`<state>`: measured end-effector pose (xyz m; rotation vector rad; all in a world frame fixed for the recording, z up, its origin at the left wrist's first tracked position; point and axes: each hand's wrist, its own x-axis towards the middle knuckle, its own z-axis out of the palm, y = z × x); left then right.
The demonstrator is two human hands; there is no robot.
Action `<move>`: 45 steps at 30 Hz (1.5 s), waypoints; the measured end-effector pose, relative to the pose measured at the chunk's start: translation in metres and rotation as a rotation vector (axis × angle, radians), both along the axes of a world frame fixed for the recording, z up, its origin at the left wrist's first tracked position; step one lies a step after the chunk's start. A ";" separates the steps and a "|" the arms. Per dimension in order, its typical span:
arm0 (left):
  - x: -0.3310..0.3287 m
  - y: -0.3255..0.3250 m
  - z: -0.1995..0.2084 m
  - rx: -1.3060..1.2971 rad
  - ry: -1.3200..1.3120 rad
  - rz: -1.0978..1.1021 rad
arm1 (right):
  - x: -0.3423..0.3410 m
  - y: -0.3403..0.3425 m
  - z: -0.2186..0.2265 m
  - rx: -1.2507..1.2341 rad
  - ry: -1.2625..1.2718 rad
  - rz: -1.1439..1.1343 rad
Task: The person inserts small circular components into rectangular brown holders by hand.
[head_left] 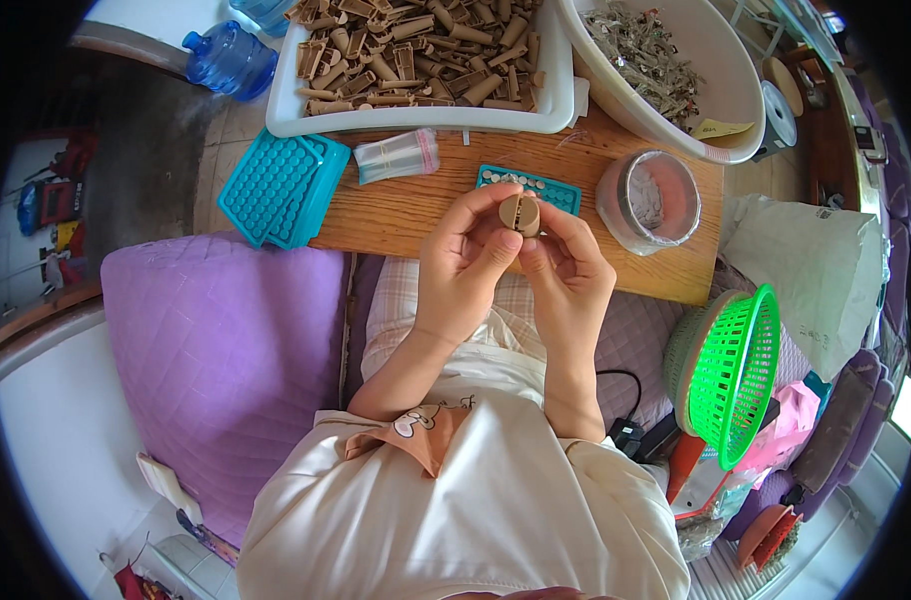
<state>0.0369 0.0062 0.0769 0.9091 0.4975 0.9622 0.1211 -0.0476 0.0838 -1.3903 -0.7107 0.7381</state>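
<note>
A tan plastic part with a round, slotted end [520, 214] is held up over the near edge of the wooden table. My left hand [473, 245] pinches it from the left between thumb and fingers. From the other side, the thumb and fingers of my right hand [568, 260] close on the same part. Just beyond my fingertips lies a small teal tray [560, 196] with several white round pieces in it, partly hidden by my hands. A white bin [426, 122] at the back is heaped with similar tan parts [396, 60].
Stacked teal trays [281, 190] and a bundle of clear bags [398, 157] lie on the left of the table [376, 222]. A bag-lined tub [626, 215] and a white basin [721, 75] of small clear-and-metal pieces stand right. A green basket [736, 375] sits beside me.
</note>
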 end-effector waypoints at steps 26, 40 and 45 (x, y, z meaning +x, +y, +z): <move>0.020 -0.005 -0.031 0.157 0.041 -0.036 | 0.009 -0.003 -0.017 -0.155 -0.394 0.176; -0.014 0.033 -0.042 -0.144 -0.029 0.045 | 0.192 0.008 -0.074 -0.785 -1.148 0.218; -0.006 0.023 -0.037 -0.266 -0.063 -0.068 | 0.202 0.014 -0.081 -0.882 -1.266 0.383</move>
